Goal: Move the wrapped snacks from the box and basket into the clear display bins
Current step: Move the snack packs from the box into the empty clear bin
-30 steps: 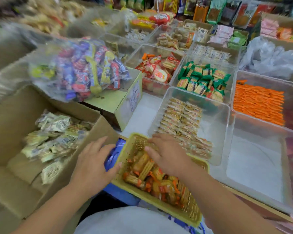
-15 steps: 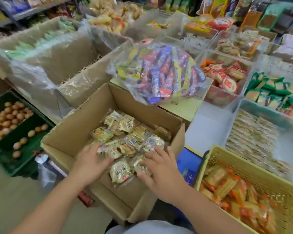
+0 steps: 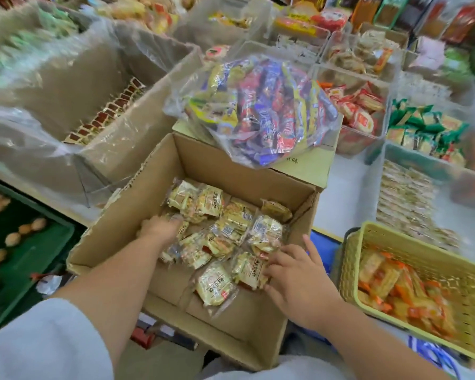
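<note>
A clear bag of mixed sweets (image 3: 258,111) sits on a pale carton (image 3: 307,165), a green crate (image 3: 25,283) lower left.

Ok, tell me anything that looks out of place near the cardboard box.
The clear bag of mixed snacks lies slumped on the closed carton, overhanging its front edge above the open cardboard box. That box's left rim looks torn.
</note>
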A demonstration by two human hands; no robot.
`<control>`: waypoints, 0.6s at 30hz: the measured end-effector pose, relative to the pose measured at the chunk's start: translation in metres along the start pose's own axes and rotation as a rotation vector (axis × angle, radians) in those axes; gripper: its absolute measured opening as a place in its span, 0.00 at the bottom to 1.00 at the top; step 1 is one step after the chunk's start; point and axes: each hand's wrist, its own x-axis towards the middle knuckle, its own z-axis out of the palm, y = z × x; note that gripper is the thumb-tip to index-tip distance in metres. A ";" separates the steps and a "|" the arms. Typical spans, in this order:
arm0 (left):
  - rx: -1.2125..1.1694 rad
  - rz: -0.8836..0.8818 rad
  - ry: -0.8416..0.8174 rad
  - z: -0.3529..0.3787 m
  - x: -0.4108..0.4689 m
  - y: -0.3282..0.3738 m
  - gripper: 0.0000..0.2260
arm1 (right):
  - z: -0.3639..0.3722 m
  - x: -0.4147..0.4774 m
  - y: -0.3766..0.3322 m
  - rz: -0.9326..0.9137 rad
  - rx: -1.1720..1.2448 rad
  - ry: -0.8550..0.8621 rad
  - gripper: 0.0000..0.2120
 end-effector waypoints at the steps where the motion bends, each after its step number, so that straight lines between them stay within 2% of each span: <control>1: 0.036 -0.012 -0.003 0.002 0.002 -0.001 0.38 | 0.001 0.000 0.000 0.008 0.001 0.002 0.23; 8: -0.099 -0.080 -0.133 0.018 0.006 -0.005 0.57 | 0.003 0.002 -0.002 0.039 -0.013 -0.004 0.21; 11: -0.149 -0.066 -0.182 0.024 0.009 -0.001 0.55 | 0.002 0.002 -0.003 0.043 -0.008 -0.010 0.22; 15: -0.196 -0.099 -0.405 0.033 0.007 0.000 0.49 | 0.000 0.002 -0.003 0.040 -0.008 -0.013 0.22; 18: -0.180 -0.074 -0.476 0.031 0.009 0.002 0.47 | 0.000 0.002 -0.003 0.039 -0.007 -0.008 0.22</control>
